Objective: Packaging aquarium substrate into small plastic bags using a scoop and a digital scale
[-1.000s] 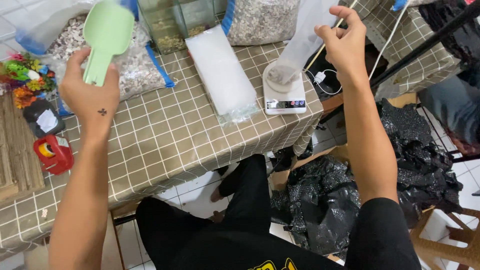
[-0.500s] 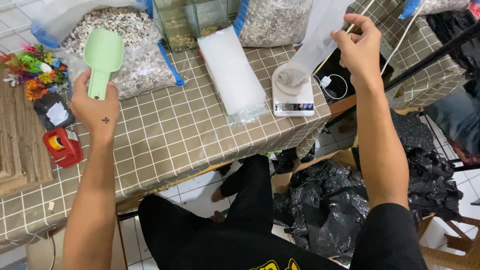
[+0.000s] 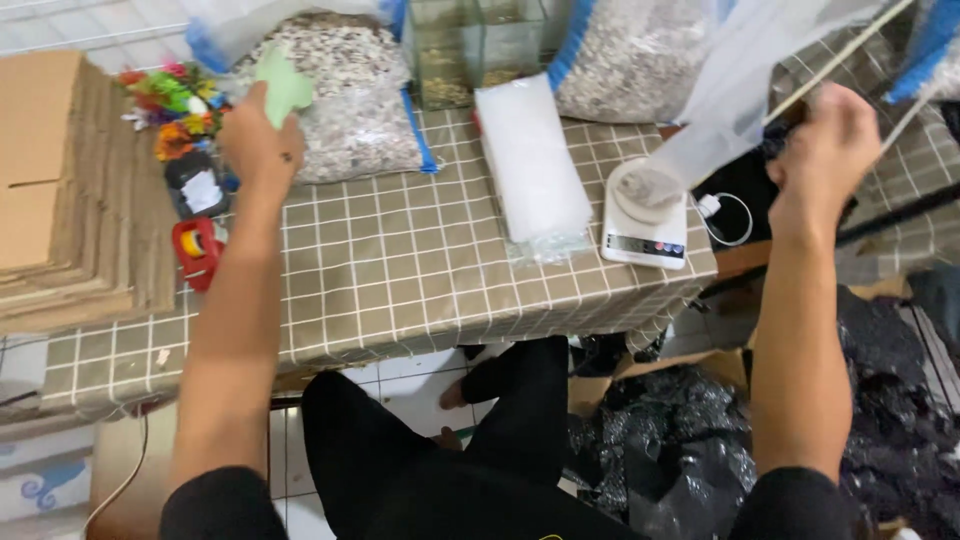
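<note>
Over gravel, left hand (image 3: 258, 142) fingers grip green scoop (image 3: 283, 86); right hand (image 3: 822, 155) pinches clear bag (image 3: 735, 85).

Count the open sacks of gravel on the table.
3, maybe more out of view: one sack at the left hand with the green scoop, one behind the scale, and one cut off at the right edge.

One green scoop (image 3: 283, 84), one white scale (image 3: 645, 220), two gravel sacks (image 3: 345, 110), one stack of clear bags (image 3: 530, 165), one tape dispenser (image 3: 198, 250)
</note>
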